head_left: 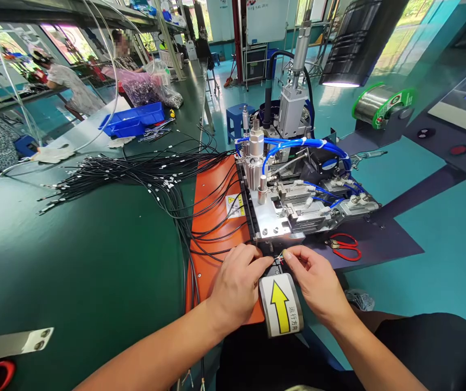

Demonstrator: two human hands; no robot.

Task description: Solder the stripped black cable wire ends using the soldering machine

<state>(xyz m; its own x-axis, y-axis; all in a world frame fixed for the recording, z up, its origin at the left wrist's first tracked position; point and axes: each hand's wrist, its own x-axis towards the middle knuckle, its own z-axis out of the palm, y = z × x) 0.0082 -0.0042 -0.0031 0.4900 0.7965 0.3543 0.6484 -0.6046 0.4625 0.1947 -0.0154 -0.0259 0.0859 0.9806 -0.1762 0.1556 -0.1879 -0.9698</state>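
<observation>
My left hand (238, 274) is closed in a pinch at the front end of the machine, thumb and forefinger pressed on the end of a black cable. My right hand (314, 277) pinches the thin coloured wires (280, 260) fanning out of that cable end. Both sets of fingertips nearly meet over a small dark fixture, and they partly hide it. Right below them sits a curved plate with a yellow arrow (280, 307). Behind my hands stands the metal machine (273, 214), with air cylinders and blue tubes.
Many black cables (135, 174) lie bundled across the green table (94, 271) and over the orange plate (216, 187). Red-handled cutters (344, 247) rest right of the machine. A solder wire spool (383, 105), a lamp (350, 43) and blue bins (133, 119) stand farther back. People sit at far left.
</observation>
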